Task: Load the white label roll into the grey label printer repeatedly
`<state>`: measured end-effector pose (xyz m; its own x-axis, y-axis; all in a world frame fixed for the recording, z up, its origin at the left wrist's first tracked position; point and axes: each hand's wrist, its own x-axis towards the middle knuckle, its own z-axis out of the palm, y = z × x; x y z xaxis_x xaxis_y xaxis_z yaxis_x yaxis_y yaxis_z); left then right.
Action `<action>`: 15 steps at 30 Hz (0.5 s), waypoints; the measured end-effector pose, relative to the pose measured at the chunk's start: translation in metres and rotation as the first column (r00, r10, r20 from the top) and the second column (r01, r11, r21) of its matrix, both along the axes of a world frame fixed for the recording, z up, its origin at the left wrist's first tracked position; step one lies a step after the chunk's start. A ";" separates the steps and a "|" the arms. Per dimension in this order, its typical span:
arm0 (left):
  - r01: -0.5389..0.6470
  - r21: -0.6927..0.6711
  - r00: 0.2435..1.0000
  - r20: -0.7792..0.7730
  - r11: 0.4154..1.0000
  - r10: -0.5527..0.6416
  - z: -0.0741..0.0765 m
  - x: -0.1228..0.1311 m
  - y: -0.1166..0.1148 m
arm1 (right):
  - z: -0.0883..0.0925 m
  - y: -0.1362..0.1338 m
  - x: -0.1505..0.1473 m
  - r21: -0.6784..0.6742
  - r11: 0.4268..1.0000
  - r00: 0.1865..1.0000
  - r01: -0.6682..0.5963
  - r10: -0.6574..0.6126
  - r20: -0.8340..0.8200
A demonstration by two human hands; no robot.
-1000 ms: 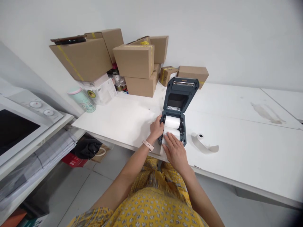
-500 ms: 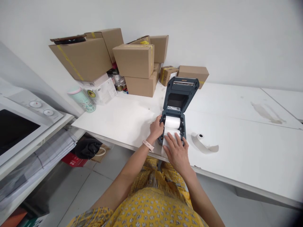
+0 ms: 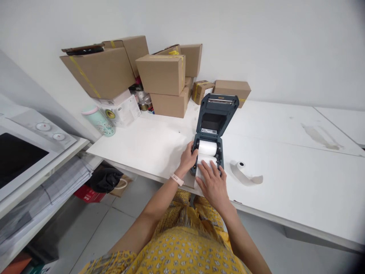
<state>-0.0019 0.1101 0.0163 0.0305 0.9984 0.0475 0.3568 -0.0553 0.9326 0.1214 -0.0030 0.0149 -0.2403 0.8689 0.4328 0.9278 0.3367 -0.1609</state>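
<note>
At far left, a microwave (image 3: 21,148) with a dark door stands on a shelf unit (image 3: 82,144); its contents cannot be seen. To its right on the white worktop (image 3: 285,167) come a pale green bottle (image 3: 98,121), a white carton (image 3: 125,111) and stacked cardboard boxes (image 3: 161,75), whose contents do not show. At centre, the left hand (image 3: 188,156) grips the left side of the printer (image 3: 209,136), thumb over the rim, fingers around the outer wall. The printer's lid (image 3: 219,114) stands raised; its bay holds a white paper roll (image 3: 207,147), with a paper strip (image 3: 205,157) extending toward the worktop's front edge. The right hand (image 3: 214,184) lies palm down on this strip, fingers apart. Compared with a second ago, these fingers are spread wider, reaching the printer's right edge, while the strip's lie shows little change; this suggests steadying the paper rather than drawing it out. At right, near the printer, a small loose roll (image 3: 241,164) rests partly unwound.
</note>
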 end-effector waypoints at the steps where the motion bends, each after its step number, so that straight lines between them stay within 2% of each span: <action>1: 0.019 -0.002 0.996 0.091 1.000 -0.019 -0.005 0.000 -0.006 | -0.001 -0.001 0.000 -0.001 1.000 1.000 -0.004 0.004 -0.006; 5: 0.039 -0.052 0.925 0.379 0.998 -0.017 -0.021 -0.004 -0.031 | 0.001 0.000 0.013 -0.022 0.995 0.991 -0.093 0.090 -0.098; 8: 0.084 -0.085 0.886 0.462 0.993 -0.036 -0.025 -0.009 -0.042 | 0.026 0.019 0.041 0.044 0.979 0.932 -0.197 0.201 -0.303; 9: 0.097 -0.087 0.882 0.469 0.992 -0.045 -0.025 -0.010 -0.044 | 0.041 0.032 0.052 0.120 0.978 0.900 -0.170 0.203 -0.386; 11: 0.104 -0.088 0.883 0.466 0.991 -0.051 -0.024 -0.013 -0.046 | 0.075 0.068 0.072 0.274 0.961 0.868 0.022 0.118 -0.483; 13: 0.100 -0.087 0.889 0.456 0.991 -0.050 -0.024 -0.014 -0.046 | 0.109 0.117 0.087 0.320 0.940 0.870 0.116 0.059 -0.490; 15: 0.103 -0.086 0.894 0.445 0.991 -0.055 -0.025 -0.015 -0.046 | 0.134 0.169 0.095 0.300 0.944 0.858 0.138 0.037 -0.513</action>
